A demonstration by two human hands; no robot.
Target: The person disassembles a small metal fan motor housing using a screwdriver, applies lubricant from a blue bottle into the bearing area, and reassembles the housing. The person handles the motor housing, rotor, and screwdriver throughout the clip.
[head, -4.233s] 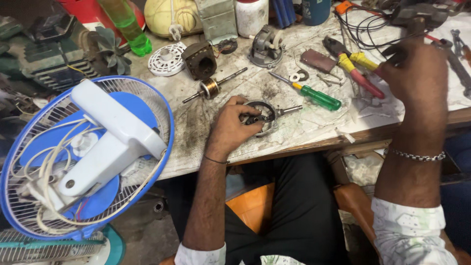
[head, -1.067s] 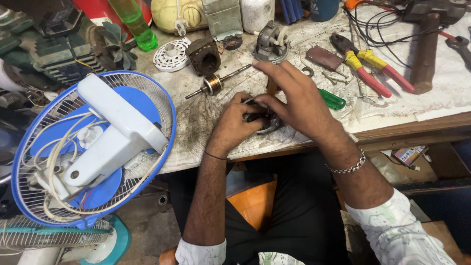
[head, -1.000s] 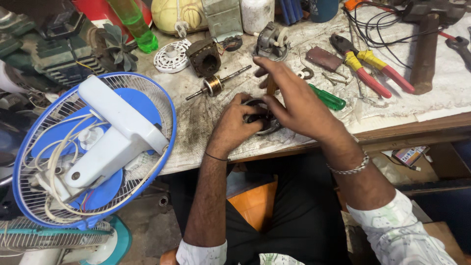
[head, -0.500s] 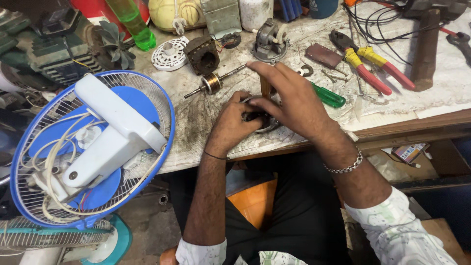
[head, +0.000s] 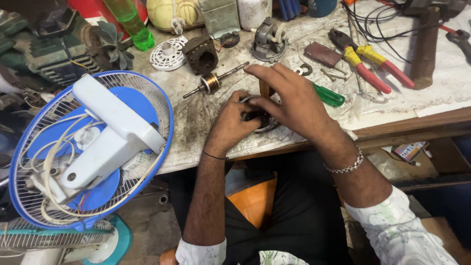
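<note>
Hands meet over a small round metal motor part (head: 259,118) near the front edge of the counter (head: 196,127). The left hand (head: 234,122) curls around the part's left side, fingers closed on it, and the right hand (head: 294,100) lies over it from the right, fingertips pressed to its top, so that most of the part is hidden. A thin wooden-looking stick (head: 264,88) rises between the two hands; which hand pinches it cannot be told.

Just behind the hands lies a rotor shaft (head: 213,82) with a copper winding, set at a slant. A green-handled screwdriver (head: 328,95) lies just beside the right hand, partly under it. Farther right are pliers (head: 365,61) with red and yellow grips and a hammer (head: 426,46) with a brown handle. At the back of the counter stand a dark motor housing (head: 201,54), a white round vented cover (head: 168,55) and a grey metal bracket piece (head: 267,37).

To the left, leaning off the counter's edge, is a blue-rimmed fan (head: 88,147) with a white wire guard, white body and loose white cord.
</note>
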